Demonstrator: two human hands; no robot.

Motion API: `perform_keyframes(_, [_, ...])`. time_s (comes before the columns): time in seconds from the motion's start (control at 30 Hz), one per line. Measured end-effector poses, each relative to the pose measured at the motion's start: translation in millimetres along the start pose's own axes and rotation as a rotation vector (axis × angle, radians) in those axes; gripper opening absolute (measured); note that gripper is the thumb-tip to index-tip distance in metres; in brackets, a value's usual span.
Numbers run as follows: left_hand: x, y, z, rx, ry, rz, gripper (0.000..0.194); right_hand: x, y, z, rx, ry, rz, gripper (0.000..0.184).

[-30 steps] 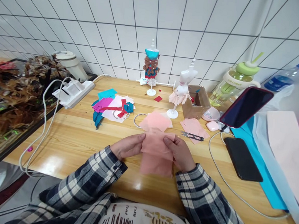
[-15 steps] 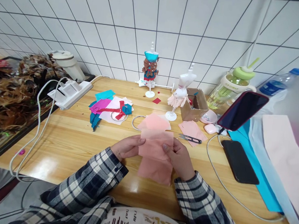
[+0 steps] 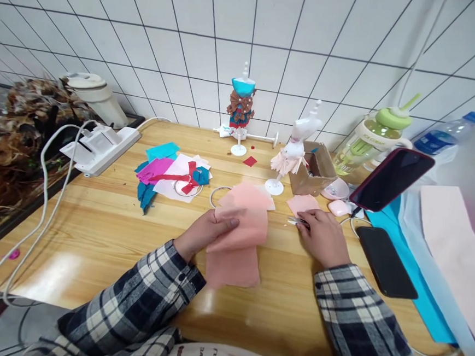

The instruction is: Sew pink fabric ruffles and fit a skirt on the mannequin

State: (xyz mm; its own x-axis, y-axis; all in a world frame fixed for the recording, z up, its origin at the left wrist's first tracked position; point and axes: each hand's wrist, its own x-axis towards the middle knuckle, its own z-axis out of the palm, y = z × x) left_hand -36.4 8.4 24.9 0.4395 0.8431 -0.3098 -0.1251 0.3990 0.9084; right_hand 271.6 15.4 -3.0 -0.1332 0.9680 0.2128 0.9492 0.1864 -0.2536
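My left hand pinches the left edge of a folded sheet of pink crepe paper, thumb on top, above the table's middle. More pale pink pieces lie just beyond it, beside a metal ring. My right hand is down on the table with its fingers closed over the thread snips. Only the snips' blades and a bit of the handle show; the rest is hidden. A pink paper piece lies beneath its fingertips. Behind stands a small white dress form with a pale pink ruffled skirt.
At the back, another dress form wears blue, brown and red. Coloured scraps lie left of centre. A cardboard box, green-lidded bottle, propped phone and flat phone occupy the right. A power strip sits left.
My right hand has let go of the pink paper and moved right onto the thread snips. My left hand keeps the paper, which has shifted slightly left.
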Motion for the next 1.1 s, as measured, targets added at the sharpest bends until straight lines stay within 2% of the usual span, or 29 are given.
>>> perform_keyframes(0.17, [1.2,-1.5,-0.1,0.074,0.026,-0.005,0.045,-0.9,8.7,10.8,-0.063,-0.003,-0.005,0.018])
perform_keyframes(0.33, [2.5,-4.8,0.1,0.127,0.045,-0.004,0.049,-4.7,19.8,13.6,0.043,0.005,-0.061,0.029])
perform_keyframes(0.5, [4.6,-7.9,1.6,0.202,0.065,-0.022,0.048,-7.9,25.9,5.1,0.208,0.160,-0.050,0.025])
perform_keyframes(0.6, [5.0,-9.1,3.1,0.203,0.052,-0.003,0.050,-14.4,14.4,-7.5,0.331,0.277,-0.025,0.024])
perform_keyframes(0.67, [4.8,-9.4,3.8,0.224,0.043,0.019,0.051,-19.3,1.4,-15.6,0.436,0.293,0.045,0.024])
perform_keyframes(0.73, [4.4,-9.4,4.0,0.265,0.035,0.038,0.051,-22.1,-12.5,-20.7,0.513,0.164,0.058,0.027])
perform_keyframes(0.8, [4.2,-9.5,3.7,0.300,0.029,0.059,0.054,-21.3,-23.9,-22.2,0.500,-0.021,0.001,0.028])
perform_keyframes(0.87, [4.4,-9.9,3.2,0.329,0.019,0.075,0.057,-18.2,-30.3,-20.7,0.466,-0.153,-0.049,0.029])
perform_keyframes(1.0, [5.4,-10.9,2.9,0.377,-0.009,0.092,0.057,-14.1,-30.5,-14.8,0.536,-0.357,-0.053,0.028])
perform_keyframes(1.1, [6.1,-11.4,3.2,0.389,-0.039,0.116,0.058,-15.3,-29.5,-12.7,0.630,-0.416,0.027,0.033])
